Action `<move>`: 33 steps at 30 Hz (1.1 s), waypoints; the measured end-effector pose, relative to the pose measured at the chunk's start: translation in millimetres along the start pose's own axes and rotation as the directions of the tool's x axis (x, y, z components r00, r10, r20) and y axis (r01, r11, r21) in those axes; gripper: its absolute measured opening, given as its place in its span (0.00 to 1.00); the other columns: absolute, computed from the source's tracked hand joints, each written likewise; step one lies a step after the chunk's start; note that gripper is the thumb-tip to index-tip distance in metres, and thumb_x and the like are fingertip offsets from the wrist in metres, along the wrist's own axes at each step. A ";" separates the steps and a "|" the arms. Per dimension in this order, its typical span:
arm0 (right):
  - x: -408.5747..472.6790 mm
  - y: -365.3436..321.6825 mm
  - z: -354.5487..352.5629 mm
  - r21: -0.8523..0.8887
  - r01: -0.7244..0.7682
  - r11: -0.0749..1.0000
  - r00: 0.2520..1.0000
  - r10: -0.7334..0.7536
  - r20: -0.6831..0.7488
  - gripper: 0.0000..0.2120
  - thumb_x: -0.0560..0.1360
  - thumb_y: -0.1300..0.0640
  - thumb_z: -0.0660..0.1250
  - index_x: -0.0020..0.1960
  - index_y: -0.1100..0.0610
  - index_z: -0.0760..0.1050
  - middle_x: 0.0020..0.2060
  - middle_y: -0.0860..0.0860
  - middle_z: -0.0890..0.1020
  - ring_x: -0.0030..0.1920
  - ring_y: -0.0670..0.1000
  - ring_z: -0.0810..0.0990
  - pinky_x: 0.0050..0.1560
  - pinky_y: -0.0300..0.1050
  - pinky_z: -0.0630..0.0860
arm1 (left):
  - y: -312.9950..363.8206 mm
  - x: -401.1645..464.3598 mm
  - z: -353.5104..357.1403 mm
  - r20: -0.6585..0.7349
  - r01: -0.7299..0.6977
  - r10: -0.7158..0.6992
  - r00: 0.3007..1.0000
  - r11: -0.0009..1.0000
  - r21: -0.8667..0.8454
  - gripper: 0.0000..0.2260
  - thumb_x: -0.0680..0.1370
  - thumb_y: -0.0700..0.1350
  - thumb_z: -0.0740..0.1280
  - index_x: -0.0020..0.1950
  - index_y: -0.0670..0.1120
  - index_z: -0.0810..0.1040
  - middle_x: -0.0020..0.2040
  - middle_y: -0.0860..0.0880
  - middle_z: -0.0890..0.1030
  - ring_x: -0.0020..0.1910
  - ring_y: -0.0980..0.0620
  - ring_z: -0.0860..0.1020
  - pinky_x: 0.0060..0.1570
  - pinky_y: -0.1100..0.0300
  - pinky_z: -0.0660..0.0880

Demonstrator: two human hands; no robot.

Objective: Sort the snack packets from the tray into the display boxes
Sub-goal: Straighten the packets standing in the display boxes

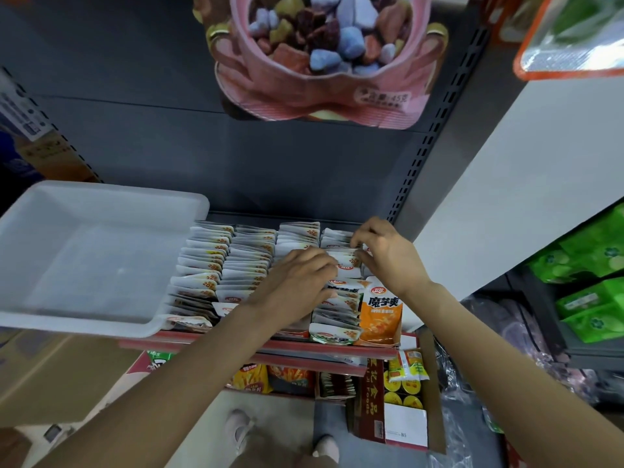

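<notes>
A pink candy-stone bag (317, 62) hangs above (green packs (587, 275) at right).

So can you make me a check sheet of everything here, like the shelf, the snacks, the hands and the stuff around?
Surface: grey store shelf, red front strip.
Job's things: white tray looks empty, resting at the shelf's left; snack packets stand in rows; orange display box at the front right.
Clutter: nothing seen.
Grippers: left hand and right hand both pinch packets in the right-hand row.
Cables: nothing seen.
Surroundings: pink candy bag above, green packs right, cardboard box below.
</notes>
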State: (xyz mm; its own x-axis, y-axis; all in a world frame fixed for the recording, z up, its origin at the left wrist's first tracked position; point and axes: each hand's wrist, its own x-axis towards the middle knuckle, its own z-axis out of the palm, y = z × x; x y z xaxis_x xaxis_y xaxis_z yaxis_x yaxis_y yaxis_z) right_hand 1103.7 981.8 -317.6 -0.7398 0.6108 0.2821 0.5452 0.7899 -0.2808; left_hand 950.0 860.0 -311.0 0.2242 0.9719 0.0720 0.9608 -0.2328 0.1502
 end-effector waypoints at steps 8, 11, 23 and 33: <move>-6.7 -3.1 2.9 -0.032 0.042 0.999 0.993 -0.045 -0.105 0.06 0.68 0.68 0.72 0.42 0.61 0.78 0.44 0.56 0.78 0.41 0.57 0.79 0.29 0.45 0.76 | 0.2 2.7 0.1 0.044 0.049 -0.047 0.998 0.998 -0.048 0.15 0.79 0.52 0.61 0.63 0.47 0.72 0.60 0.50 0.76 0.60 0.53 0.72 0.60 0.59 0.66; -9.4 -2.8 4.2 -0.112 0.051 0.992 0.991 -0.065 -0.117 0.07 0.65 0.65 0.76 0.42 0.61 0.81 0.46 0.57 0.80 0.43 0.58 0.80 0.34 0.48 0.80 | 0.7 1.7 0.0 0.049 0.055 -0.052 0.997 0.997 -0.062 0.16 0.80 0.52 0.60 0.64 0.47 0.71 0.61 0.50 0.76 0.61 0.53 0.71 0.61 0.58 0.66; -0.7 -2.1 11.5 -0.047 -0.034 0.998 0.998 0.032 -0.051 0.10 0.62 0.64 0.78 0.35 0.60 0.77 0.49 0.56 0.78 0.46 0.57 0.78 0.40 0.46 0.76 | 2.1 2.2 -0.4 0.060 0.079 -0.075 0.995 0.994 -0.071 0.16 0.80 0.53 0.60 0.64 0.46 0.72 0.60 0.50 0.77 0.60 0.52 0.71 0.60 0.58 0.66; -0.1 -0.9 14.5 -0.007 0.024 1.000 0.999 -0.025 -0.040 0.11 0.63 0.64 0.77 0.36 0.60 0.75 0.48 0.55 0.77 0.46 0.56 0.77 0.39 0.47 0.77 | 4.8 2.8 -2.9 0.068 0.089 -0.084 0.994 0.992 -0.084 0.16 0.80 0.52 0.60 0.64 0.46 0.72 0.59 0.49 0.77 0.60 0.52 0.72 0.60 0.58 0.65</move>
State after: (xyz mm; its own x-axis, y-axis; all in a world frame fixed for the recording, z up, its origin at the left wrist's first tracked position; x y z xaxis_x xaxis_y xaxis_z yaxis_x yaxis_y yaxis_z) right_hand 1097.6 980.2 -330.7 -0.7367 0.5929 0.3253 0.5295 0.8049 -0.2678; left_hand 954.8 861.5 -307.2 0.1537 0.9881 -0.0082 0.9600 -0.1473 0.2380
